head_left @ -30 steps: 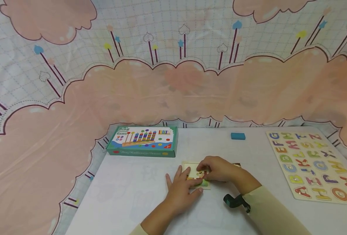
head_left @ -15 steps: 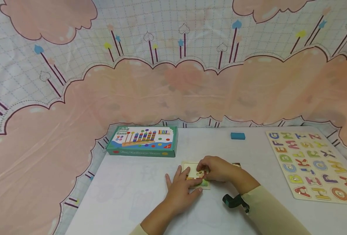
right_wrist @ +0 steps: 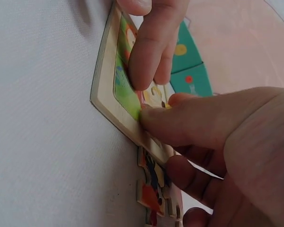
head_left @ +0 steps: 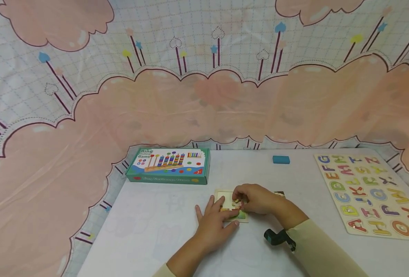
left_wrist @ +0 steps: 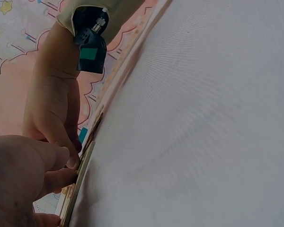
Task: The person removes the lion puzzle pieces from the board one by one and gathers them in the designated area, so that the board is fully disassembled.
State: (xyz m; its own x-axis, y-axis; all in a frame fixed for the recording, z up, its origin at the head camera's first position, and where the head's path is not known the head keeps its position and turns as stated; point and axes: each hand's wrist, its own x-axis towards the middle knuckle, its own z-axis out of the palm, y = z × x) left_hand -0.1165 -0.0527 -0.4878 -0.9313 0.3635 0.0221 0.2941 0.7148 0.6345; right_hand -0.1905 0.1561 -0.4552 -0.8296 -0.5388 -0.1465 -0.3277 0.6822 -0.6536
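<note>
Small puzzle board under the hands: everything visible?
The puzzle board looks wooden: rectangular, pale rim around a shallow recess, partly filled with colourful pieces, green at one corner. It lies flat on the white table. The left hand rests fingers on it; the right hand curls over it, thumb on the picture near the rim.

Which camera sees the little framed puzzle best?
The right wrist view. There the framed puzzle looks biggest, and its wooden rim and green corner show. The head view shows it small, partly covered by the left hand and right hand; the left wrist view shows mostly its edge.
</note>
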